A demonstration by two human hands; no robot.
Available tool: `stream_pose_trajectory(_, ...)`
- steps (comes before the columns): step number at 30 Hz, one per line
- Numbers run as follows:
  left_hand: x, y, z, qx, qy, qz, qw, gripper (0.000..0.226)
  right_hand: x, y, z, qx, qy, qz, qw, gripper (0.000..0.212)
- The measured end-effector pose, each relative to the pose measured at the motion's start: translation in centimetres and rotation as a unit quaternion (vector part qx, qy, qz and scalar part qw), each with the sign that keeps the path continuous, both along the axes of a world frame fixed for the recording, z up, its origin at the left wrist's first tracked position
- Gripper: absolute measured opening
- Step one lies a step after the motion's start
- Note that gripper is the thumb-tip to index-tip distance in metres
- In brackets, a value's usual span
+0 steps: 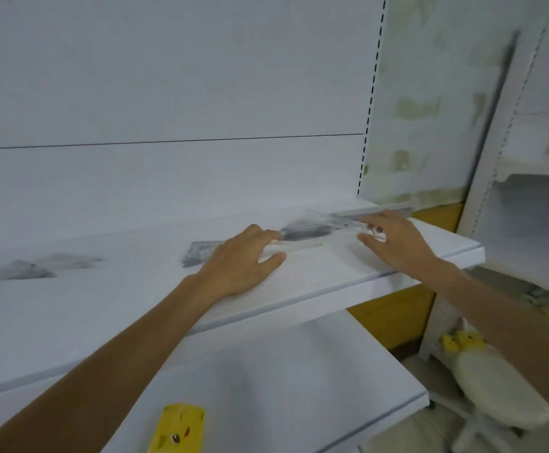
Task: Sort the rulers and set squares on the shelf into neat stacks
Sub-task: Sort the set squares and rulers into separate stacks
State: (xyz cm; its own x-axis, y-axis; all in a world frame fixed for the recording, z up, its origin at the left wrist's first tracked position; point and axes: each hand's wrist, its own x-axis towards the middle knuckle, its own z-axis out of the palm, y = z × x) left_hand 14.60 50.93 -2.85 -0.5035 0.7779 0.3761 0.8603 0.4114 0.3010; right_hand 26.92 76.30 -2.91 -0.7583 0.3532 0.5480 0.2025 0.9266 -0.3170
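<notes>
Rulers (312, 228) being squared up on shelf (325, 276): left hand (243, 256) pinches one end, right hand (394, 240) at other end, grip too blurred to tell. Next: align edges, lay flat.

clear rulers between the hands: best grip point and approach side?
Likely the two short ends, one hand from each side: the rulers are long, thin and lie along the shelf, so the faces give nothing to pinch. The left hand pinches the left end; the right hand touches the right end, its hold too blurred.
</notes>
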Motion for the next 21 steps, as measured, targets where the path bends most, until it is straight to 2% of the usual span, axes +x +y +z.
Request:
stream_pose_trajectory(4, -0.3, 3.2, 0.7, -0.027, 0.018, -0.018, 0.999, 0.042, 0.3, 1.7, -0.2, -0.009, 0.017, -0.022, 1.0, 0.032)
stream_pose_trajectory(11, -0.1, 7.6, 0.3, -0.042, 0.02, -0.012, 0.999, 0.048, -0.4, 6.2, -0.4, 0.002, -0.005, -0.022, 1.0, 0.029)
stream_pose_trajectory(21, 0.1, 12.8, -0.5, 0.032, 0.023, 0.054, 0.998, 0.043, -4.3, 16.0, 0.2, 0.035, -0.032, 0.077, 0.996, 0.033)
